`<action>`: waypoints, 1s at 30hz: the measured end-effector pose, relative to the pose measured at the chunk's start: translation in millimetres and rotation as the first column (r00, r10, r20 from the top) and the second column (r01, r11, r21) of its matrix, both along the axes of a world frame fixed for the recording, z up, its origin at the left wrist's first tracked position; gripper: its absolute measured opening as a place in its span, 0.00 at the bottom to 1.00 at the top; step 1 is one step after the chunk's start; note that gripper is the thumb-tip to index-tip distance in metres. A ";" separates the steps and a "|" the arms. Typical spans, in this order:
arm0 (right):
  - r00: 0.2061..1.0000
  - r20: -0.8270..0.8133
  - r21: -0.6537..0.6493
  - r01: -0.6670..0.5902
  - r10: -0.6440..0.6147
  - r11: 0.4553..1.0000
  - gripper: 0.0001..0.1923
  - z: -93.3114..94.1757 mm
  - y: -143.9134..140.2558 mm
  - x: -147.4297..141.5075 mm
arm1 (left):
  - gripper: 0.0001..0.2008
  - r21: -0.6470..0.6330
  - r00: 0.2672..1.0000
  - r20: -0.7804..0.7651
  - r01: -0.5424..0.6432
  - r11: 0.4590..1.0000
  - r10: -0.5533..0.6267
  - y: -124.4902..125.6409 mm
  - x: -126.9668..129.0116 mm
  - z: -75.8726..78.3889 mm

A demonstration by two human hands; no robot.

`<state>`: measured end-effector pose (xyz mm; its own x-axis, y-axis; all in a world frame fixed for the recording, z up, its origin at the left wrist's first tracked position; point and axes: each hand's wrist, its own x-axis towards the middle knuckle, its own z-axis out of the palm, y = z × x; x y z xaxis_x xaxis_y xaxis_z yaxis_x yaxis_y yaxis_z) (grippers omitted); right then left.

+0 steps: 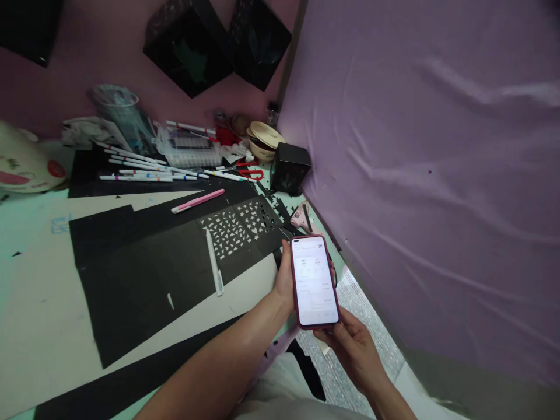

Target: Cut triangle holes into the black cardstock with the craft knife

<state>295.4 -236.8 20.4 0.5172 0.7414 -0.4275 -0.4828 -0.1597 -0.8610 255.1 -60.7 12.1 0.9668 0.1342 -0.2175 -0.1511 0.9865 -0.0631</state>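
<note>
A smartphone (314, 281) in a dark red case, screen lit white, is held upright over the table's right edge. My left hand (283, 283) grips its left side from behind. My right hand (352, 344) supports its bottom edge, thumb at the lower right corner. Just left of the phone lies black paper (144, 280) with cut-out triangle, star and heart shapes (238, 227). A white pen-like cutter (214, 262) rests on that paper.
A pink craft knife (198, 200), several white markers (144, 169), a clear marker case (192, 150), red scissors (249, 171), a bowl (265, 140), a black box (289, 168) and a glue gun (301, 217) crowd the table's far side. A purple cloth wall (429, 175) stands at right.
</note>
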 end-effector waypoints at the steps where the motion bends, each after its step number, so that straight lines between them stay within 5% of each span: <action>1: 1.000 -0.015 0.001 0.009 -0.009 1.000 0.22 -0.3 -0.3 0.1 | 0.44 0.012 1.000 -0.016 0.003 1.000 -0.003 -0.6 0.4 0.1; 6: 0.994 -0.073 0.001 0.083 -0.083 0.997 0.23 -8.8 -4.5 5.3 | 0.45 0.125 0.994 -0.110 0.019 0.992 -0.005 -5.9 -3.0 2.9; 13: 0.975 -0.067 0.025 0.212 -0.210 0.977 0.21 -17.1 -3.4 18.8 | 0.27 0.383 0.959 -0.282 0.108 0.918 0.005 -19.9 -36.0 6.5; 22: 0.949 0.072 0.191 0.288 -0.306 0.938 0.12 -7.4 32.1 40.2 | 0.21 0.744 0.935 -0.350 0.243 0.623 0.053 -26.3 -81.4 3.9; 30: 0.839 0.034 0.506 0.454 -0.543 0.734 0.13 32.3 44.4 71.6 | 0.17 0.887 0.955 -0.296 0.281 0.366 -0.017 -31.6 -129.9 -4.1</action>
